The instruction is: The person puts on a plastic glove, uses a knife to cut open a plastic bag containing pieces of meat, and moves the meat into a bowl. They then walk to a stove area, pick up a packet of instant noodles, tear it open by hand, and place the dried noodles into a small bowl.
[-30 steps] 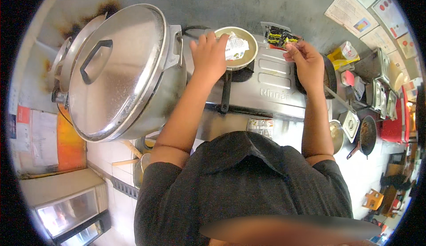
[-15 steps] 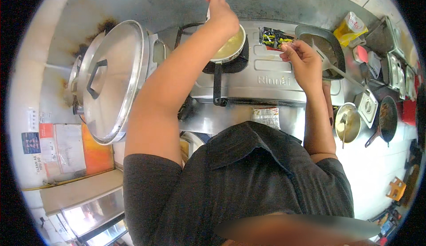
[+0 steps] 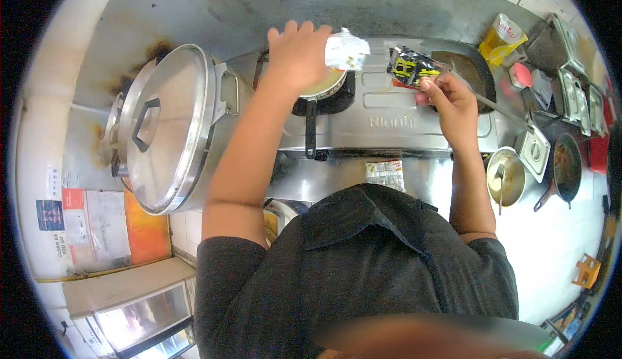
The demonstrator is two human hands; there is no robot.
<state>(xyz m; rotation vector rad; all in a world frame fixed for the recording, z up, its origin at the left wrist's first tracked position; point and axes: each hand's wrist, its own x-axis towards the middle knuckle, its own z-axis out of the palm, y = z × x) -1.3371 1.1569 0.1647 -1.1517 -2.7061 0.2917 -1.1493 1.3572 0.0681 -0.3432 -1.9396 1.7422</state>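
My left hand [image 3: 298, 57] is closed on a small white packet [image 3: 350, 49], above a handled saucepan [image 3: 324, 89] on the left burner. Pale yellowish contents show in the pan, partly hidden by that hand. Over the right part of the stove, my right hand [image 3: 455, 100] pinches the edge of a black packet [image 3: 409, 66] with yellow-green print. Behind it, a dark square pan [image 3: 468, 67] sits on the stove, and a grey-handled utensil [image 3: 502, 109] leans across its edge.
A large lidded pot [image 3: 170, 132] stands left of the stove [image 3: 395, 135]. A silver packet [image 3: 385, 175] lies on the front counter. To the right are a bowl with a spoon [image 3: 505, 176], a frying pan [image 3: 566, 168], metal containers [image 3: 575, 100] and a yellow bag [image 3: 502, 40].
My left hand has come back and left from the pan's far side, and its white packet now shows fully. The black packet is now tilted up in my right hand.
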